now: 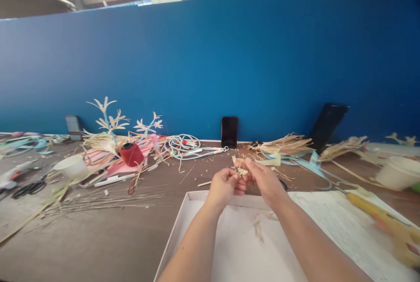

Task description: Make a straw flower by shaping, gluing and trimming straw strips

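My left hand [225, 184] and my right hand [262, 177] meet above the far rim of a shallow white tray [183, 225]. Both pinch a small pale straw piece [241, 169] between their fingertips, its tips sticking up between the hands. A few straw scraps [260, 225] lie inside the tray under my wrists.
A red thread spool [131, 154], straw flowers [110, 120], white cup [70, 166], scissors [28, 188] and thin sticks [98, 203] lie left. A phone [229, 132] leans on the blue wall. A yellow glue gun [387, 220], a paper sheet [344, 229] and a white tub [398, 172] sit right.
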`<action>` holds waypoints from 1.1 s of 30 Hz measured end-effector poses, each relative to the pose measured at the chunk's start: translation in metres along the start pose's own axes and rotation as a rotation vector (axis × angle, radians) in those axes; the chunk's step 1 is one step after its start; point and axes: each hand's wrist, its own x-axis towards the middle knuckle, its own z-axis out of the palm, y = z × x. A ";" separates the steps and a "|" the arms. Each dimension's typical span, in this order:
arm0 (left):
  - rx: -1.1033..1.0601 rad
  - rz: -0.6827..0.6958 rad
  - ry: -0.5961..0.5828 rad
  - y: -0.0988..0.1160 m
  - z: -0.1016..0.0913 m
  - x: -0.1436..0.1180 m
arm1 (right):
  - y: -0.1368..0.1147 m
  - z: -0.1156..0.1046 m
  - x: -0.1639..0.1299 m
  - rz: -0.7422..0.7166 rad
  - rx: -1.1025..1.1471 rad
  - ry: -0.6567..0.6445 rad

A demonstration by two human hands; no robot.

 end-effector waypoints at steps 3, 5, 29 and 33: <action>-0.018 0.002 0.017 0.001 0.000 -0.001 | -0.002 -0.002 0.001 0.111 0.178 0.020; -0.019 0.001 0.016 0.002 0.000 -0.001 | -0.003 -0.003 0.002 0.150 0.216 0.074; 0.037 0.003 0.066 0.006 -0.010 -0.002 | 0.000 -0.003 0.000 -0.016 -0.116 0.026; -0.065 -0.049 0.014 0.002 -0.005 -0.003 | -0.001 0.001 -0.002 -0.014 -0.149 0.035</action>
